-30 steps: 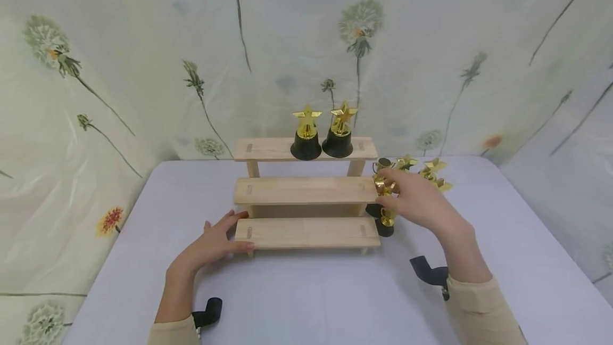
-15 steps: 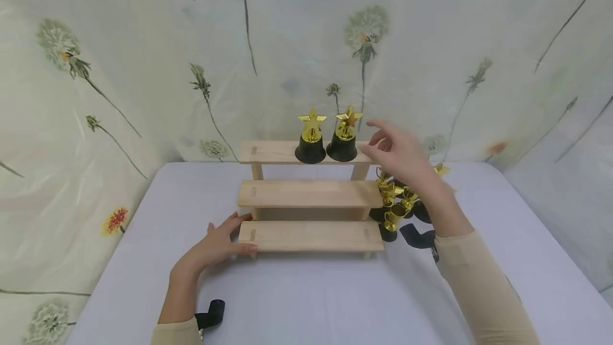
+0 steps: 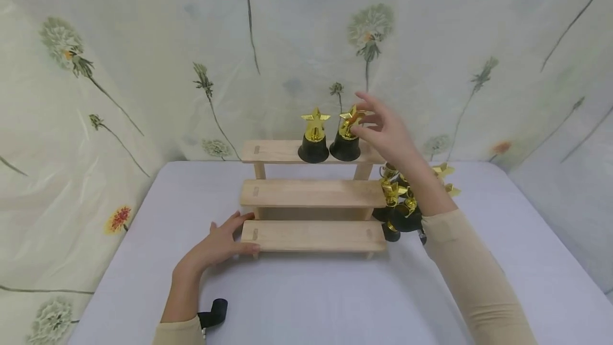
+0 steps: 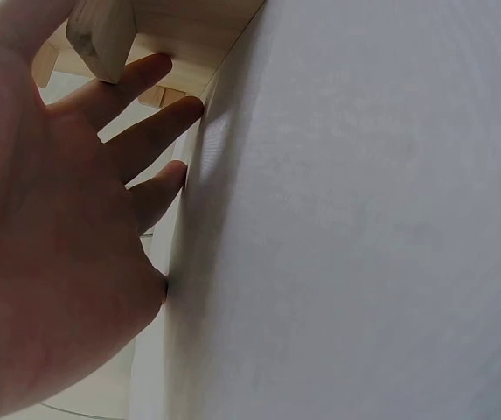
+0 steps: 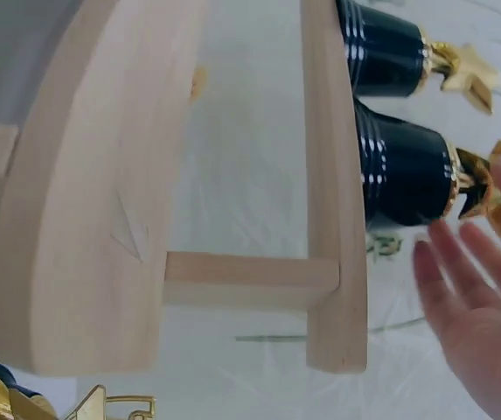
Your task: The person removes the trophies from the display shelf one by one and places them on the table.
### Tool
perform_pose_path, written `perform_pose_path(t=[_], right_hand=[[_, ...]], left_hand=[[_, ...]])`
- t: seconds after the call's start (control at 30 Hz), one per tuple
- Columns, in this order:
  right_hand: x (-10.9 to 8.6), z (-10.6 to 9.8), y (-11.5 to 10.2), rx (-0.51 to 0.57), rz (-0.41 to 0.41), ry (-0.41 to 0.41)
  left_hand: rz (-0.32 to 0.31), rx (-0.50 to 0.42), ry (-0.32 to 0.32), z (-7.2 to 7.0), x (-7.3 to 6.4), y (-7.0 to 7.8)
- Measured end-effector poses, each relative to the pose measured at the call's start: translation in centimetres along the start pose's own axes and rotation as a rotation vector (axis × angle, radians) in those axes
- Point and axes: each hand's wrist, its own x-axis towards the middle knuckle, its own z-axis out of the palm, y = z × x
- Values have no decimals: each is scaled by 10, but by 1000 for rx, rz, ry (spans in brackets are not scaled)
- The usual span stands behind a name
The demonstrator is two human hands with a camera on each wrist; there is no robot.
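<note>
In the head view a three-step wooden stand [image 3: 313, 237] sits on the table. Two star trophies with black bases, the left one [image 3: 314, 134] and the right one [image 3: 346, 148], stand upright on the top step. My right hand [image 3: 385, 134] is up at the right trophy's gold star, thumb and fingers loosely about it. The right wrist view has these fingers [image 5: 464, 271] apart and fairly straight beside that trophy [image 5: 407, 166]; a firm hold does not show. My left hand [image 3: 215, 244] touches the bottom step's left end, its fingers [image 4: 149, 140] spread and straight.
Several small gold-and-black trophies [image 3: 390, 193], cups and stars, crowd the table at the stand's right end, partly behind my right forearm. A white cloth covers the table [image 3: 306, 297]. A curtain with dandelion prints [image 3: 287, 31] hangs close behind the stand.
My right hand has left the trophies at the stand's right side and moved up and left to the right star trophy on the top step. The left hand has stayed at the stand.
</note>
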Motion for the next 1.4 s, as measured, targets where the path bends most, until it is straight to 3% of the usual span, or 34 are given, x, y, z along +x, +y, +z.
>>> perform_pose_path(t=[0.23, 0.73, 1.4], right_hand=[[-2, 3, -3, 21, -116, 39], [-15, -5, 1, 5, -97, 158], [-49, -24, 2, -56, -153, 213]], left_hand=[[7, 22, -1, 1, 3, 0], [-3, 14, -2, 3, 4, -4], [-4, 13, -1, 2, 4, -5]])
